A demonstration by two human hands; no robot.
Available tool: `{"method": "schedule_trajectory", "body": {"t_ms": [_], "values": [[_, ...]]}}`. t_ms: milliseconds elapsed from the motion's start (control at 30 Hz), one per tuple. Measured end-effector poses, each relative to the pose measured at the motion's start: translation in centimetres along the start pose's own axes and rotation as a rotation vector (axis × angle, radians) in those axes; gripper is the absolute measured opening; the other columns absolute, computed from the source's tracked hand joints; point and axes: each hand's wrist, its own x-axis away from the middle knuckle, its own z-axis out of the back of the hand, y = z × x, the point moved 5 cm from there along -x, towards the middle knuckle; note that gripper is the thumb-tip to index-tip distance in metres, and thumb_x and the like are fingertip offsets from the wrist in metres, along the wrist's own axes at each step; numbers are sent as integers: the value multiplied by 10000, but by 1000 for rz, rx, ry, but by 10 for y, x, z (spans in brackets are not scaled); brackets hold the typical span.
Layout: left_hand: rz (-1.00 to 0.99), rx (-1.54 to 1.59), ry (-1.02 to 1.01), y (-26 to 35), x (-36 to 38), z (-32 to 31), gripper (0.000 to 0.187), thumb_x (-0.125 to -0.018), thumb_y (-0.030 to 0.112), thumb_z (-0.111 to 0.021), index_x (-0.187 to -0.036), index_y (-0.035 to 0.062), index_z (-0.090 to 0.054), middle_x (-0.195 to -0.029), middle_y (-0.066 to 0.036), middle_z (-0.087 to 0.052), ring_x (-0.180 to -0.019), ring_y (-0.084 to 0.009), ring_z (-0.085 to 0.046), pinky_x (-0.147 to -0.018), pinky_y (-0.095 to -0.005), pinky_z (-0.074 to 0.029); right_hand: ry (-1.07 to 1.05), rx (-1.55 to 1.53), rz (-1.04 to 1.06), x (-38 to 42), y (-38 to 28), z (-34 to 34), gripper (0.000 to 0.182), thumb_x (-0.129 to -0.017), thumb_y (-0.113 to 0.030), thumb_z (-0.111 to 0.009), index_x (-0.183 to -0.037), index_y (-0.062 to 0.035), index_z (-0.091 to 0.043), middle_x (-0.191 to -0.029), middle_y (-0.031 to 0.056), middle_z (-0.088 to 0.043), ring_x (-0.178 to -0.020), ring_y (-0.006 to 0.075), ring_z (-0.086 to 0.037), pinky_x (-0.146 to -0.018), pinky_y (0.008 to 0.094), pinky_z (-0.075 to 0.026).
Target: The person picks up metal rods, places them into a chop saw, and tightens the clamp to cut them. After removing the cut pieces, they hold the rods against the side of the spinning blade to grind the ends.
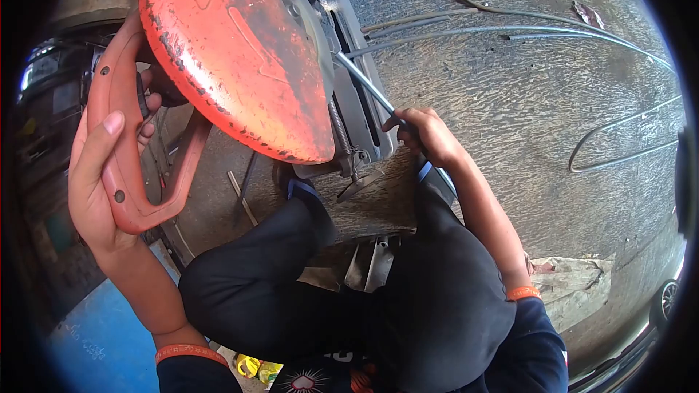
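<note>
A cut-off saw with a worn red blade guard [233, 58] fills the upper left of the view. My left hand [93, 182] is wrapped round its red D-shaped handle [120, 102], with the fingertips showing inside the loop. Lower right of the guard, my right hand [431, 135] grips a thin metal rod [368, 87]. The rod's far end reaches the saw's vise and base [357, 109] beside the blade; the guard hides part of the blade. From under my hand the rod runs back beside my leg.
Several long bent rods [510, 28] lie on the textured floor at the right, with a U-shaped rod [582, 153] farther over. Loose bars [244, 193] lie below the saw. A blue panel [109, 327] is at lower left. A flattened sack [575, 284] and a car wheel [664, 302] are at right.
</note>
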Motion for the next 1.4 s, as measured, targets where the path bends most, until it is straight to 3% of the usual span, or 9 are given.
{"method": "schedule_trajectory", "body": {"t_ms": [367, 433, 567, 833, 867, 1000, 1067, 1233, 1400], "values": [[-3, 55, -52, 1, -1, 3, 554, -909, 209, -520, -1366, -60, -359, -1273, -154, -500, -1058, -194, -543, -928, -320, -415, -34, 196, 34, -4, 6, -15, 348, -953, -331, -529, -892, -12, -654, -561, -29, -452, -483, 57, -396, -456, 238, -317], [-5, 44, -30, 1, 0, 4, 553, -908, 210, -520, -1363, -61, -361, -1267, -157, -504, -1063, -192, -543, -928, -320, -415, 62, 401, 99, -2, 1, -13, 370, -933, -340, -540, -859, 3, -655, -617, 49, -568, -566, 133, -524, -552, 315, -435], [-16, 72, -16, 2, 1, 0, 553, -908, 211, -521, -1362, -63, -363, -1265, -159, -507, -1054, -190, -547, -925, -319, -418, 108, 544, 199, 0, -4, -13, 338, -915, -325, -574, -874, -1, -658, -617, 95, -595, -591, 154, -566, -593, 340, -459], [9, 102, -55, -1, -2, 6, 521, -905, 169, -530, -1351, -54, -382, -1167, -146, -553, -996, -171, -552, -894, -295, -429, 306, 706, 366, 22, -38, -3, 243, -893, -249, -603, -993, -37, -666, -732, 228, -617, -686, 400, -593, -620, 415, -474], [7, 101, -59, -1, -3, 8, 521, -905, 169, -530, -1351, -54, -382, -1167, -146, -553, -996, -171, -552, -894, -295, -429, 404, 767, 572, 24, -42, 3, 231, -889, -237, -599, -1031, -66, -663, -772, 229, -628, -730, 392, -623, -629, 432, -486], [36, 89, -94, -1, -2, 7, 520, -898, 151, -533, -1349, -57, -379, -1118, -151, -565, -985, -170, -554, -874, -288, -436, 529, 1227, 568, 26, -98, 22, 199, -888, -224, -586, -1030, -119, -677, -790, 160, -629, -758, 342, -625, -699, 459, -462], [17, 103, -96, 0, -2, 3, 526, -896, 149, -531, -1353, -59, -373, -1121, -156, -562, -987, -173, -554, -870, -287, -437, 544, 1405, 605, 17, -119, 27, 205, -883, -263, -585, -1024, -159, -691, -837, 109, -628, -883, 275, -595, -792, 416, -420], [-3, 102, -42, 0, 0, 4, 555, -890, 159, -525, -1368, -60, -350, -1224, -166, -515, -1029, -194, -544, -887, -306, -429, 464, 1601, 791, -3, -149, 23, 183, -880, -253, -584, -993, -176, -706, -849, 63, -639, -919, 239, -588, -824, 368, -397], [9, 100, -56, -2, -1, 6, 566, -892, 177, -523, -1374, -59, -344, -1273, -166, -490, -1071, -203, -531, -922, -322, -407, 444, 1643, 758, -18, -153, 21, 178, -889, -249, -576, -987, -181, -707, -873, 35, -656, -948, 220, -590, -826, 370, -390]]}}
